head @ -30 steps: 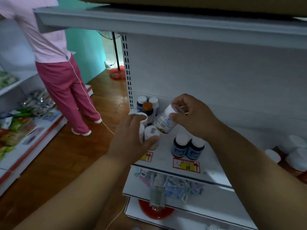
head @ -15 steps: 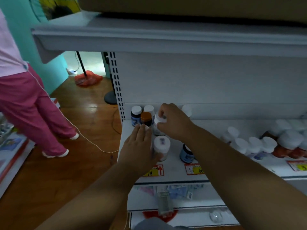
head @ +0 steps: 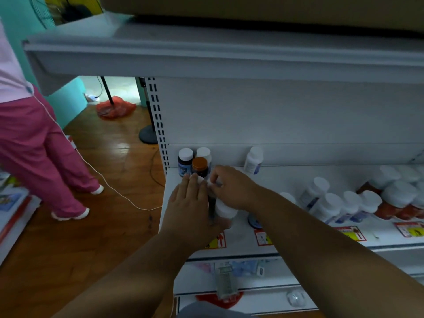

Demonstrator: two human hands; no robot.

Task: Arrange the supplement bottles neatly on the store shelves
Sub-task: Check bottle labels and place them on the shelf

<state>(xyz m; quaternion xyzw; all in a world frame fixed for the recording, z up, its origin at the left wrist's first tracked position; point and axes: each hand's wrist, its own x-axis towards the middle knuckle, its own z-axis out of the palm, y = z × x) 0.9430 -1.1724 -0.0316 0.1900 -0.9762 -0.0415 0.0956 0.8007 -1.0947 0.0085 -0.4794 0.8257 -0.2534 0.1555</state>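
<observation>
On the white shelf [head: 286, 180], my left hand [head: 190, 207] lies flat over white-capped bottles at the left end, its thumb against a white-capped bottle [head: 226, 210]. My right hand [head: 231, 187] is closed on a white bottle [head: 212, 182] standing on the shelf, mostly hidden by the fingers. Behind stand a dark bottle with a white cap [head: 185, 161], an orange-capped bottle [head: 200, 166] and another white-capped one [head: 203, 152]. A lone white bottle [head: 253, 160] stands against the back panel. A dark bottle [head: 253, 221] peeks from under my right forearm.
A jumbled group of white-capped and reddish bottles [head: 367, 200] fills the shelf's right part. Price tags [head: 351, 232] line the front edge. Lower shelves hold packets [head: 231, 267]. A person in pink trousers [head: 41, 152] stands on the wooden floor at the left, with a cable trailing.
My right hand brought the white bottle down from mid-air onto the shelf among the left-end bottles. My left hand stayed on the bottles. The view shifted right, showing more bottles.
</observation>
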